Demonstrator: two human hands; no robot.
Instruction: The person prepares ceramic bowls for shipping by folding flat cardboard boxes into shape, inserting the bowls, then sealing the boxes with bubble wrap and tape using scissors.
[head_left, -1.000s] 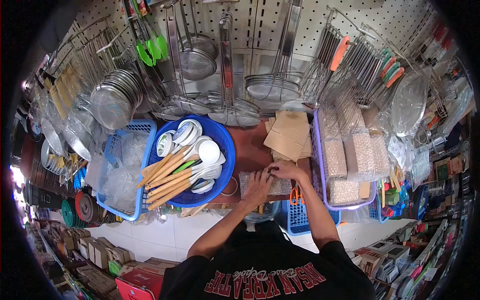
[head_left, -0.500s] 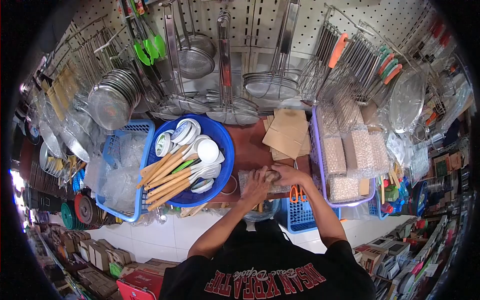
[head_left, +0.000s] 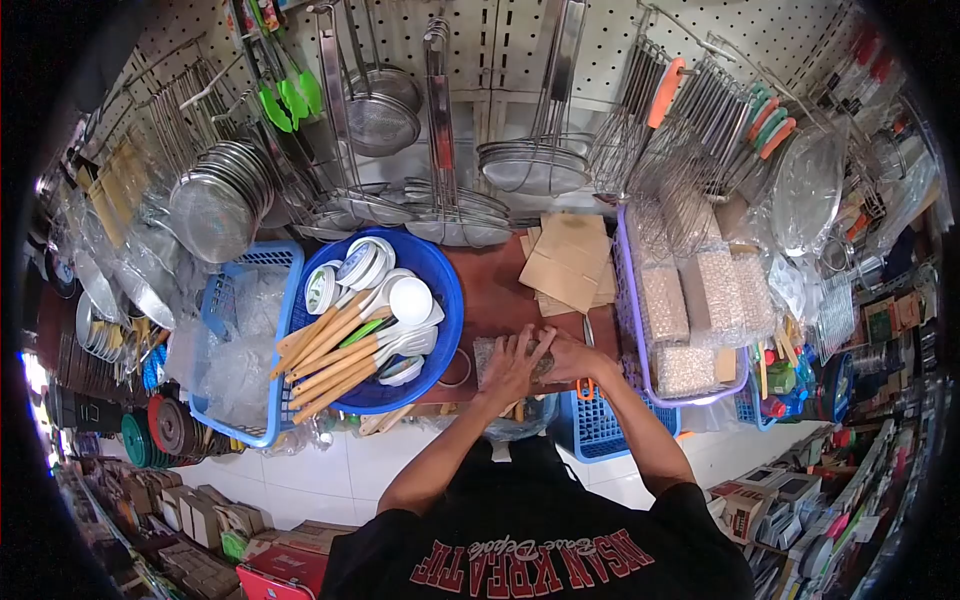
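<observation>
On the red-brown table, a bubble-wrapped packet (head_left: 486,352) lies under both of my hands. My left hand (head_left: 512,366) rests on its left part with the fingers spread. Close beside it, my right hand (head_left: 572,358) bends over the right part of the packet, its fingers partly hidden. Scissors with orange handles (head_left: 586,388) lie just below my right hand, blades pointing away. Behind the hands is a stack of brown cardboard pieces (head_left: 566,262).
A blue basin (head_left: 452,300) of wooden-handled utensils and a light blue basket (head_left: 283,372) stand left. On the right, a purple basket (head_left: 628,290) holds bubble-wrapped boxes (head_left: 712,300). Strainers (head_left: 535,168) and whisks (head_left: 640,150) hang behind. A blue crate (head_left: 600,430) is below the table edge.
My hands have shifted slightly on the packet, with my right hand lower and closer to the left one. More of the scissors' blades shows. The view has shifted slightly.
</observation>
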